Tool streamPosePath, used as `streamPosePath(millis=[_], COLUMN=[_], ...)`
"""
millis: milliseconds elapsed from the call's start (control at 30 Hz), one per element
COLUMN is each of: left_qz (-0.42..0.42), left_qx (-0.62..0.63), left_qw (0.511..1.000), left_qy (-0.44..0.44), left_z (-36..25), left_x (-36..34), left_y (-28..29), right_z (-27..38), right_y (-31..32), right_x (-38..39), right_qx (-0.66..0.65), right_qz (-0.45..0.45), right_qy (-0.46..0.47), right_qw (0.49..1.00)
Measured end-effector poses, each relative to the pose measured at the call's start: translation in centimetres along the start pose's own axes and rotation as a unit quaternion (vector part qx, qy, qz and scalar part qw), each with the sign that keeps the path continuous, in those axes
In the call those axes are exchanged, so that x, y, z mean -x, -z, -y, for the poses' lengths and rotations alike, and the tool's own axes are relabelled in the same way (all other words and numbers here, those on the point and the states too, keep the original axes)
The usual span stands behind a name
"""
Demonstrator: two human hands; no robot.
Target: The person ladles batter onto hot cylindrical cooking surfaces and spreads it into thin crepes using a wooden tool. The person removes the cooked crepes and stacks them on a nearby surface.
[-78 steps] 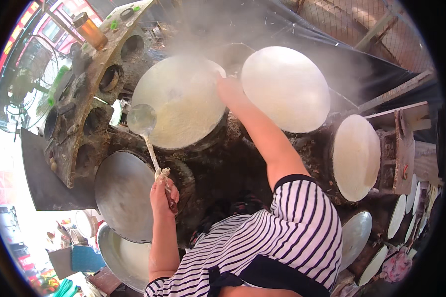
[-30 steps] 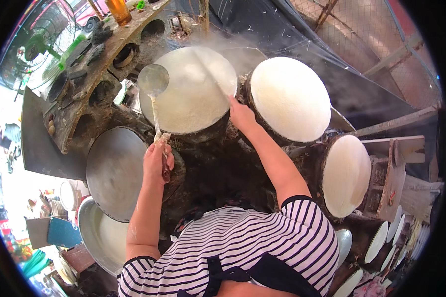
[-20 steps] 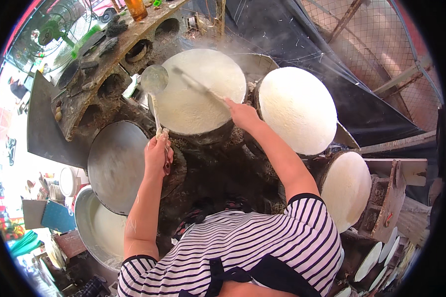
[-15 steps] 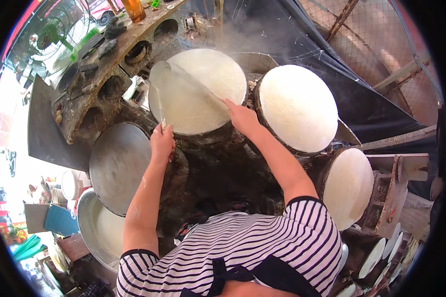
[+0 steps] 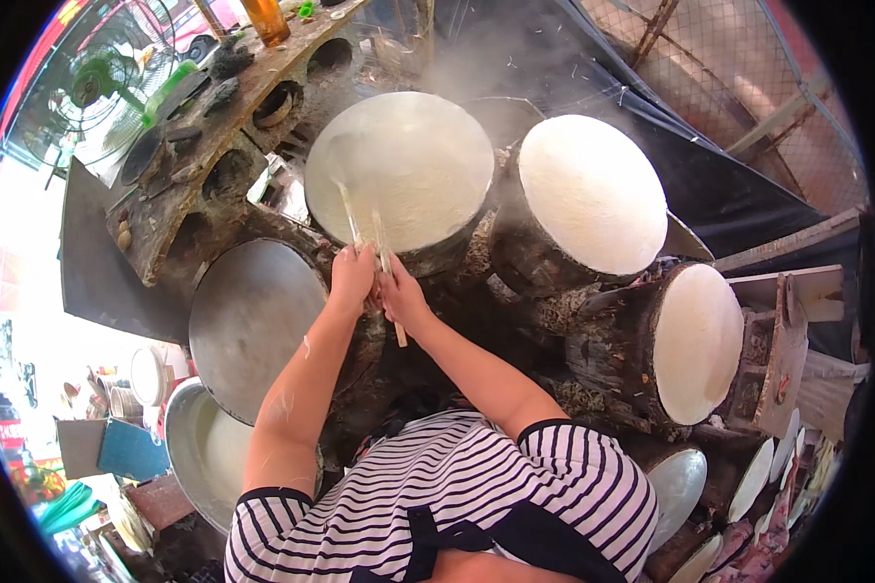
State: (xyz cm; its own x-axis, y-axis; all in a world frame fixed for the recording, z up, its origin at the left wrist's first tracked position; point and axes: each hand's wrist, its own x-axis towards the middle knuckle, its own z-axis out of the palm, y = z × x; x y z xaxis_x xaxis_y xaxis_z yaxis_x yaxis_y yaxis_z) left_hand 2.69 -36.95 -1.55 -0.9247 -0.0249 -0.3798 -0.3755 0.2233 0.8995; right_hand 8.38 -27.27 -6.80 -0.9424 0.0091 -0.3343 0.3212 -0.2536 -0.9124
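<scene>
In front of me a round cooking surface (image 5: 437, 209) carries a pale, spread layer, with steam over it. My left hand (image 5: 353, 276) is closed round the light handle of a ladle (image 5: 348, 206); steam blurs its head over the pale layer. Close beside it, near the cooking surface's front edge, my right hand (image 5: 404, 299) is closed on a thin wooden stick (image 5: 401, 334). The stick's upper part is faint over the layer, and its lower end sticks out below my hand.
To the right stand two more pale-covered round surfaces, one farther (image 5: 593, 194) and one nearer (image 5: 698, 345). A grey round lid (image 5: 253, 325) lies at left, above a metal pot of pale liquid (image 5: 204, 447). A soot-stained ledge (image 5: 180, 180) and a fan (image 5: 92, 83) are at far left.
My right hand has come left and down from the cooking surface's right edge, beside my left hand. My left hand has shifted slightly right. The stick no longer lies slanted across the surface.
</scene>
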Motion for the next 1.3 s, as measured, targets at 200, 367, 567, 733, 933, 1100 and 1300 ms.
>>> streamPosePath(millis=[200, 367, 567, 733, 933, 1100, 1300], left_qz=[0.246, 0.294, 0.318, 0.178, 0.032, -0.035, -0.082], left_qx=[0.777, 0.777, 0.740, 0.729, 0.735, 0.744, 0.766], left_qw=[0.559, 0.555, 0.586, 0.644, 0.661, 0.648, 0.616], left_qy=[0.150, 0.045, -0.090, -0.150, -0.148, -0.162, -0.165], left_z=[-6.7, -14.6, -18.5, -12.7, -2.6, 4.8, 10.3], left_x=[3.8, 8.7, 16.6, 23.7, 31.9, 36.1, 38.6], left_y=[5.7, 8.2, 13.2, 18.8, 23.0, 24.8, 24.3], right_z=[0.9, 5.5, 10.6, 10.5, 11.1, 10.9, 10.8], right_y=[4.9, 11.0, 15.2, 12.2, 14.8, 16.1, 12.8], right_x=[-0.3, -0.2, -4.5, -2.6, -5.7, -9.6, -7.7], right_qx=[0.137, 0.491, 0.713, 0.706, 0.763, 0.750, 0.377], right_qz=[-0.084, -0.077, -0.089, 0.050, 0.001, -0.076, 0.012], right_qy=[0.180, 0.264, 0.285, 0.330, 0.305, 0.295, 0.065], right_qw=[0.970, 0.827, 0.635, 0.624, 0.569, 0.587, 0.924])
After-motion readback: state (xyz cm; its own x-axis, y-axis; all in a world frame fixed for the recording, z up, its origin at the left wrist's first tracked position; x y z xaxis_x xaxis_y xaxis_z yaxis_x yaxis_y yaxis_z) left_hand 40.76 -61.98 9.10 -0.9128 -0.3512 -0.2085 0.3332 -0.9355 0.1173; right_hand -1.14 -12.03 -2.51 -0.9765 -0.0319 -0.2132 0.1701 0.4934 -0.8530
